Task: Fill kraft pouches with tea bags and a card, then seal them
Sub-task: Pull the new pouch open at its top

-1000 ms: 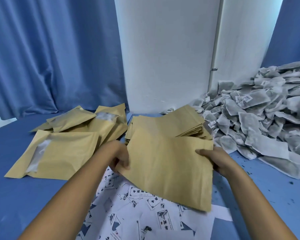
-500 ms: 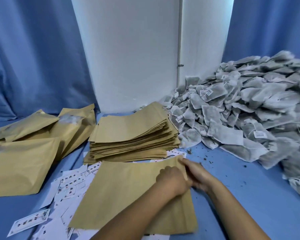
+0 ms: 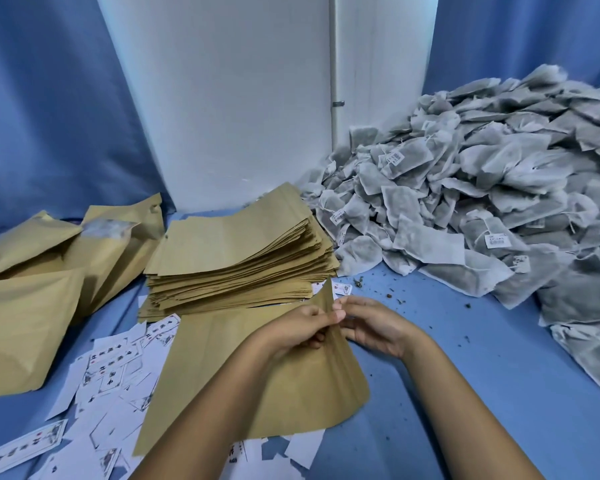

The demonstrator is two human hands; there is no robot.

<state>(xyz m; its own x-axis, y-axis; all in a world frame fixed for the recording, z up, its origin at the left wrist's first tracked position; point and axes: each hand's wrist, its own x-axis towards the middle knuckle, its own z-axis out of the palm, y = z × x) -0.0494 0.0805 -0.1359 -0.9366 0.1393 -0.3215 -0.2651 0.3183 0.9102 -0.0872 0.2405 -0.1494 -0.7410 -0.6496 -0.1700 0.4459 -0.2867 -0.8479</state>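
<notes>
Currently both the left hand (image 3: 300,329) and right hand (image 3: 371,325) pinch the mouth edge of one empty pouch (image 3: 257,372). Filled pouches (image 3: 49,271) lie at the worktop's left edge; filling, card and sealing remain.

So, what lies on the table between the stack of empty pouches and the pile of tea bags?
Almost nothing: in the head view the stack of empty pouches nearly touches the pile of tea bags. Nearer the right hand, a printed card and loose tea crumbs lie on blue cloth.

A small packing workspace. A blue table (image 3: 465,393) holds heaped tea bags (image 3: 482,202), stacked paper pouches (image 3: 243,251) and loose cards (image 3: 115,368). Blue curtains (image 3: 49,98) hang behind.
</notes>
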